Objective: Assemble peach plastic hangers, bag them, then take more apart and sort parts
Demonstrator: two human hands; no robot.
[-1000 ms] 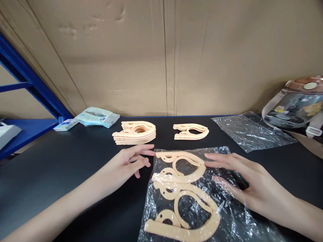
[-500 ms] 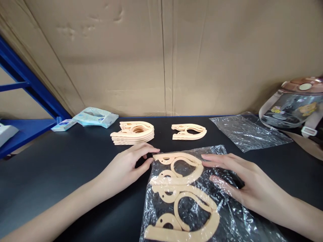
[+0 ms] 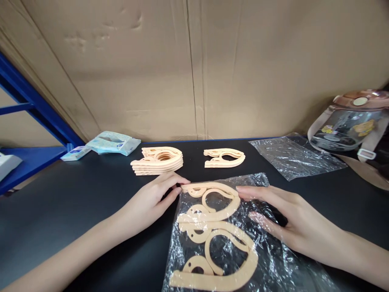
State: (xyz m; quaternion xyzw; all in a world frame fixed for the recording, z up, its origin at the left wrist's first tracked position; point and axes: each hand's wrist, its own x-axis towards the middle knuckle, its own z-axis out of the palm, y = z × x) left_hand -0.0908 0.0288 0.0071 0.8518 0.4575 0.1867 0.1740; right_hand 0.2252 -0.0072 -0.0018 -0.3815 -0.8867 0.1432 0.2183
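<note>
Two beige folding hangers lie flat, one above the other, inside a clear plastic bag [image 3: 267, 267] on the black table. With thumb and forefinger, my left hand [image 3: 162, 192] pinches the left end of the upper folding hanger [image 3: 223, 217], at the bag's edge. My right hand [image 3: 294, 211] is open, its fingertips resting on the bag by that hanger's curved right end and the thumb apart, lower down. The lower folding hanger [image 3: 215, 280] is nearest me, untouched. Behind my left hand stands a stack of folded hangers [image 3: 158, 164]. Farther right, a smaller group of folded hangers [image 3: 225, 159] lies.
Another clear plastic bag [image 3: 296, 156] lies flat at the back right, beside a transparent bottle [image 3: 343, 127] with a strap. Tissue packs [image 3: 114, 142] sit at the back left near a blue metal frame [image 3: 51, 121]. A cardboard wall [image 3: 136, 81] closes the back.
My left thumb has drawn closer to the upper hanger's end. Both hands and the bagged hangers keep nearly the same places; the whole view has shifted slightly.
</note>
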